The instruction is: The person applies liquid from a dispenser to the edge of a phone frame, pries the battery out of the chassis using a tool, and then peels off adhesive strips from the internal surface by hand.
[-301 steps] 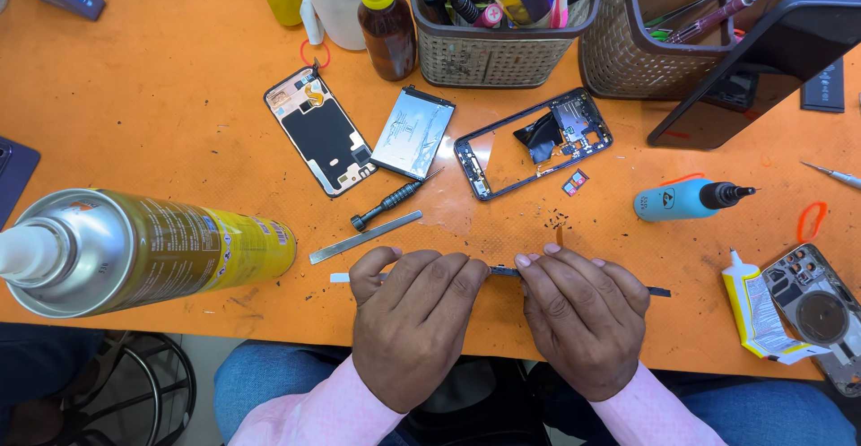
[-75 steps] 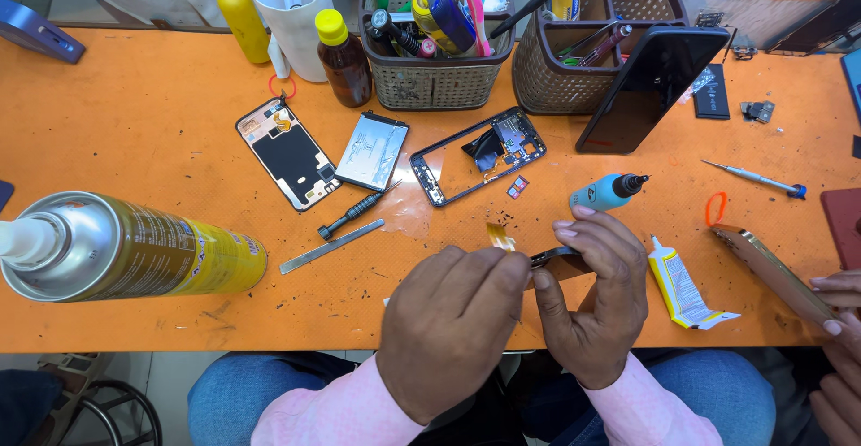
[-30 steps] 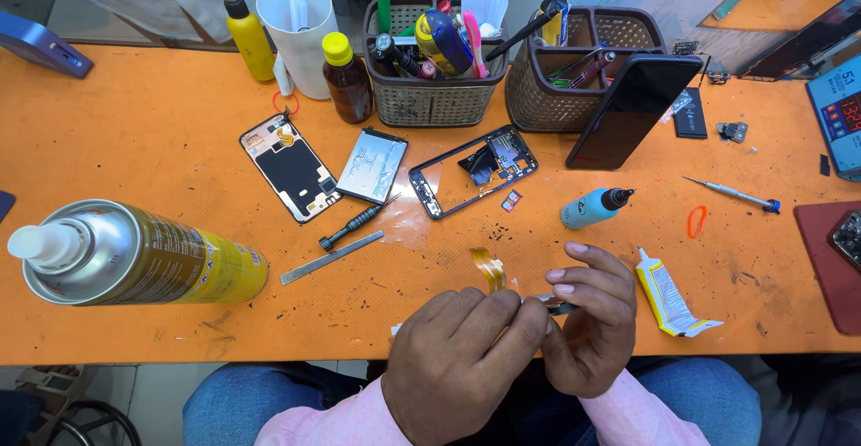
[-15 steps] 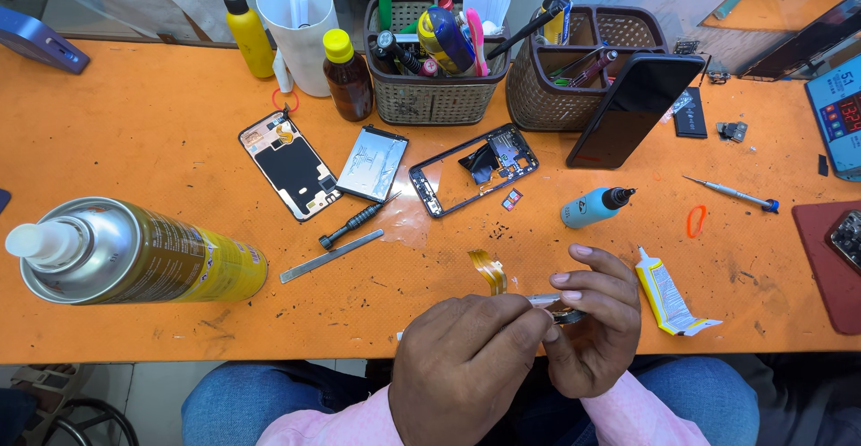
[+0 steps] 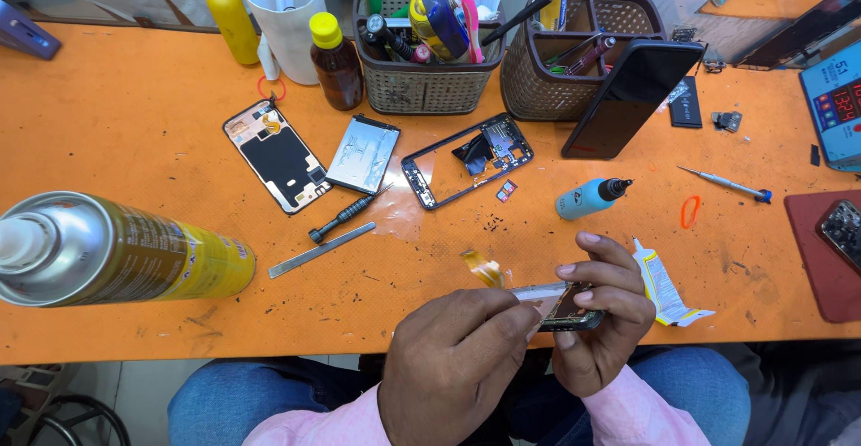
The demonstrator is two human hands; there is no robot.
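Observation:
My right hand [image 5: 603,320] grips a small dark phone part [image 5: 574,313] edge-on at the near edge of the orange table [image 5: 134,123]. My left hand [image 5: 453,365] pinches a thin pale strip [image 5: 536,292] that lies across that part. A curled amber ribbon cable [image 5: 482,268] rests on the table just left of my fingers. What lies under my left palm is hidden.
A large yellow spray can [image 5: 117,249] lies at the near left. A phone back [image 5: 276,155], metal plate [image 5: 362,154] and phone frame [image 5: 466,159] sit mid-table, with a screwdriver [image 5: 345,217], flat pry bar [image 5: 321,250], blue bottle [image 5: 590,198], glue tube [image 5: 659,277], leaning dark phone [image 5: 632,96] and two tool baskets [image 5: 426,87] behind.
Over ten seconds my hands lifted from a long thin strip flat on the table and now work a small dark part; the view shifted left. In the last second they barely moved.

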